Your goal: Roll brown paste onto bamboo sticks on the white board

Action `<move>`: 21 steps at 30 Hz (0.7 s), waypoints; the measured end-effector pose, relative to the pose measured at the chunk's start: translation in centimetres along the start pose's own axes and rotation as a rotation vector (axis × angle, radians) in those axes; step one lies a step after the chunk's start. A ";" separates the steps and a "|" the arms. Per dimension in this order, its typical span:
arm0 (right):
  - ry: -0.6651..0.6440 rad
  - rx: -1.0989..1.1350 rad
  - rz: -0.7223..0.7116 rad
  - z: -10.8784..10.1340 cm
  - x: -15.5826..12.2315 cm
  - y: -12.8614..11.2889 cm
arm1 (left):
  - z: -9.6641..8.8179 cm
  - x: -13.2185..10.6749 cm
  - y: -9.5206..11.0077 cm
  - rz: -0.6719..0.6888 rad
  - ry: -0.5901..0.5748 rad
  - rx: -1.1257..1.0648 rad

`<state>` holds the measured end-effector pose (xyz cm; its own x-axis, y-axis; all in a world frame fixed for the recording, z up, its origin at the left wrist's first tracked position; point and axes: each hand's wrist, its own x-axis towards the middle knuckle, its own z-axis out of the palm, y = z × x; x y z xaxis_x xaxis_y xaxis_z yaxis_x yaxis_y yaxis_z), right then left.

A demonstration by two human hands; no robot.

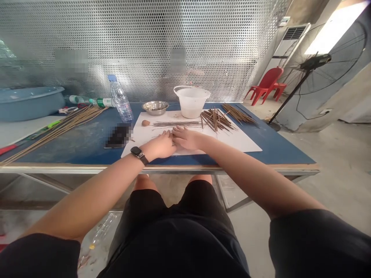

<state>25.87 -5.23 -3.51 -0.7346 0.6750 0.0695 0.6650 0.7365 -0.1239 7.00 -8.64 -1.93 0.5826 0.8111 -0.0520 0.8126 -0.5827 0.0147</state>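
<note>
Hands: We are holding our left hand (159,146) and right hand (187,139) palm down over the white sheet (243,145), fingers slightly curled and fingertips almost meeting. A thin brown stick (173,143) seems to be lying beneath them, but we cannot tell whether our fingers are gripping it or only touching it.
Risk: We are judging that the thin brown stick could snap under too much finger pressure or roll away under too little. A careless forearm could also be disturbing the loose sticks nearby.
Position: We are keeping the thin brown stick at our fingertips, between both hands, with the other sticks lying just ahead.
Screen: A perforated metal screen (145,46) is standing behind everything.
Table: A blue-topped work table (278,150) is carrying the white sheet and all the materials.
Long rods: A sheaf of long brown rods (58,133) is lying on the table's left side, well apart from our hands.
Stick pile: A crossed heap of short brown sticks (216,119) is sitting on the sheet ahead of our right hand.
Bucket: A white plastic bucket (191,102) is standing at the sheet's far edge.
Bowl: A steel bowl (155,107) is sitting just beside the bucket.
Clay: A small brown lump of clay (145,122) is resting on the sheet ahead of our left hand.
</note>
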 end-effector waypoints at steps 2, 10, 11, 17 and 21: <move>-0.017 0.021 0.020 0.3 -0.4 -0.3 | -0.4 -0.6 0.3 -0.036 -0.084 0.029; 0.019 0.115 0.101 0.5 -3.9 -3.0 | 0.1 -3.1 0.3 0.035 -0.079 -0.104; 0.032 0.117 0.106 0.6 -3.6 -2.8 | 0.1 -2.7 0.3 0.036 -0.082 -0.097; 0.106 0.059 0.125 1.5 0.4 0.2 | -0.9 1.5 -0.6 -0.016 -0.149 -0.045; 0.067 0.050 0.176 1.4 0.6 0.6 | -1.1 2.0 -0.9 -0.079 -0.128 -0.076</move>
<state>25.69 -4.45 -4.96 -0.5958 0.7959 0.1076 0.7738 0.6047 -0.1885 7.45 -6.49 -1.00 0.5135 0.8384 -0.1827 0.8577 -0.5077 0.0808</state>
